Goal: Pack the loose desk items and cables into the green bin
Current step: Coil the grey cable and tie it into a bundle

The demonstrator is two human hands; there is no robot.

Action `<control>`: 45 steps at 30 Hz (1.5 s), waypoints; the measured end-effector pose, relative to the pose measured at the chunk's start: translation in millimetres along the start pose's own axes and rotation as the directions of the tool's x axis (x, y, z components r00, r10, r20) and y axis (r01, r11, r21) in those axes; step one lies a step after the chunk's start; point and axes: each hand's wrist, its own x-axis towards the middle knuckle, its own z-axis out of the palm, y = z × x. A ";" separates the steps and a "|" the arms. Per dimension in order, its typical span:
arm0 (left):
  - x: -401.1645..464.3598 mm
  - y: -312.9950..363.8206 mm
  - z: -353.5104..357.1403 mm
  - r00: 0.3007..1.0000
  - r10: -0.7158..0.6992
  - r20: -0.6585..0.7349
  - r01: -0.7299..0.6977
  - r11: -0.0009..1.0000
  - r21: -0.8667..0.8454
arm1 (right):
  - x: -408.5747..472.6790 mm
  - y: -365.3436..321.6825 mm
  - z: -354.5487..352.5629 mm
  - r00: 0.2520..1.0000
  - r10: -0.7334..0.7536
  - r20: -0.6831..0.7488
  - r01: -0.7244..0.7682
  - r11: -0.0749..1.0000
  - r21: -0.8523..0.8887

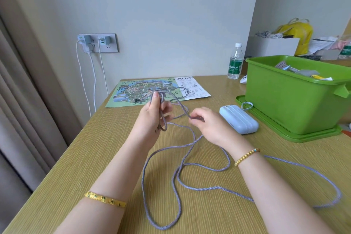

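Cable [182,165], braided, grey-lilac, round in section, mostly slack across the middle of the desk [76,157]; long loops sprawling toward the near edge and out toward the right edge. Upper part gathered into short loops standing roughly upright, long axis running away from the near edge. Loops pinched by the left hand [152,116], thumb up, fingers curled round the bundle. One strand stretched rightward to the right hand [205,121], nipped between its fingertips. Just beyond that hand, a pale blue power bank [240,118], rounded and ribbed, flat on the desk. Beside it, toward the far right corner, the green bin [284,100], glossy plastic, seated on its lid, papers inside. At the far edge, a printed map sheet [133,91].
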 end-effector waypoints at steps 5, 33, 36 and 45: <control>-3.9 7.1 5.1 1.000 -0.020 -0.003 0.018 0.935 -0.355 | -1.8 -3.6 7.4 0.995 0.019 0.101 -0.024 0.998 0.054; 16.7 1.1 -39.7 0.991 -0.128 0.029 0.099 0.869 0.485 | -12.5 -10.6 -22.6 0.948 0.043 0.317 -0.182 0.888 0.423; 4.9 3.4 -33.2 0.901 -0.285 0.328 0.016 0.776 0.631 | -9.5 -9.3 -25.9 0.989 0.054 0.136 -0.108 0.899 0.424; -16.2 6.1 -7.3 0.800 -0.342 0.493 -0.171 0.657 0.734 | -7.1 -12.6 -19.7 0.997 -0.004 0.074 -0.042 0.800 0.598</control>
